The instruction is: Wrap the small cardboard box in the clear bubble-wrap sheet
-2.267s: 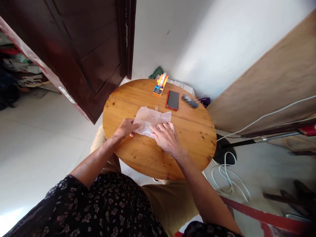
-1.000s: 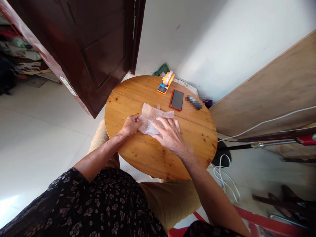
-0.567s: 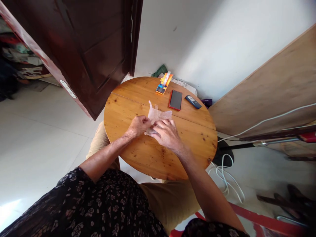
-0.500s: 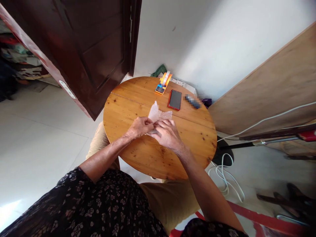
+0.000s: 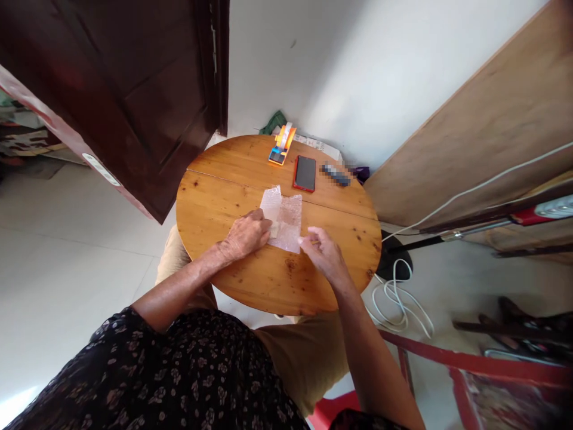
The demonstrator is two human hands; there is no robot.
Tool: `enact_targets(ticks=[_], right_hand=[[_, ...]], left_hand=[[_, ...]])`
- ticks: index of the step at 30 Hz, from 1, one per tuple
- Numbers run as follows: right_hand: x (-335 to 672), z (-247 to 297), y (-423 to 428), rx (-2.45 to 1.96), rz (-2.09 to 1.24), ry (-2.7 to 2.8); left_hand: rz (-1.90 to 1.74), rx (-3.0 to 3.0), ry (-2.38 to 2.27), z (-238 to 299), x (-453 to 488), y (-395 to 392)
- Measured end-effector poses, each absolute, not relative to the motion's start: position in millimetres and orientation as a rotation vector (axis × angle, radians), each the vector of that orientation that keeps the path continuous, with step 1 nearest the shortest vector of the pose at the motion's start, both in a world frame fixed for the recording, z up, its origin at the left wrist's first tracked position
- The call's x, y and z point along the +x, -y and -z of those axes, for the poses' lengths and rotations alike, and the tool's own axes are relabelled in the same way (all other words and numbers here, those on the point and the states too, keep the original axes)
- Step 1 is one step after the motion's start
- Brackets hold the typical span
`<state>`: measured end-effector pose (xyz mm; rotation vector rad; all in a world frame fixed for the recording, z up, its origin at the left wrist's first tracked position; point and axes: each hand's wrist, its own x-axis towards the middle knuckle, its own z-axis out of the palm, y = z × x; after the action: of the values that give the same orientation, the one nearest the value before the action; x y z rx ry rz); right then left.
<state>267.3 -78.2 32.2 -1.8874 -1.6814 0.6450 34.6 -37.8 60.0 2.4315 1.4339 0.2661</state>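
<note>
A folded sheet of clear bubble wrap point(image 5: 285, 220) lies in the middle of the round wooden table point(image 5: 224, 197). My left hand point(image 5: 247, 234) rests on its left edge, fingers curled down on the wrap. My right hand point(image 5: 323, 253) sits just right of the sheet's near corner, its fingertips pinched together at that corner. The left flap of the wrap stands slightly raised above my left hand.
At the table's far side lie an orange tape dispenser point(image 5: 279, 148), a red-cased phone point(image 5: 305, 174) and a small dark handset point(image 5: 335, 175). A dark door point(image 5: 134, 101) stands open at left, a wooden board point(image 5: 470, 131) leans at right, and a white cable point(image 5: 398, 301) coils on the floor.
The wrap went from a wide flat sheet to a narrower folded piece. My right hand slid off its top to the right corner; my left hand moved onto the left edge.
</note>
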Motion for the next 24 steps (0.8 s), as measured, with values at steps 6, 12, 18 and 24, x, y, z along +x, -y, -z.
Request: enact_targets(ticks=[6,12,18,24], right_hand=[[245.0,-26.1,77.7,-2.133,-0.383,1.698],[235.5,-13.7,77.7,-2.137,-0.301,1.612],[229.9,-7.9,69.8,-2.068,-0.449,1.568],[235.5,-5.1,68.8,-2.107,-0.422,1.509]], left_hand=[[-0.42,2.636,-1.253,-48.3,27.5,31.4],[-0.574,2.683,-1.067,-36.2,23.8,26.8],[-0.553,2.704,-0.983,-37.7,23.9,24.3],[-0.497,2.727,-0.939,-41.1,24.1,22.1]])
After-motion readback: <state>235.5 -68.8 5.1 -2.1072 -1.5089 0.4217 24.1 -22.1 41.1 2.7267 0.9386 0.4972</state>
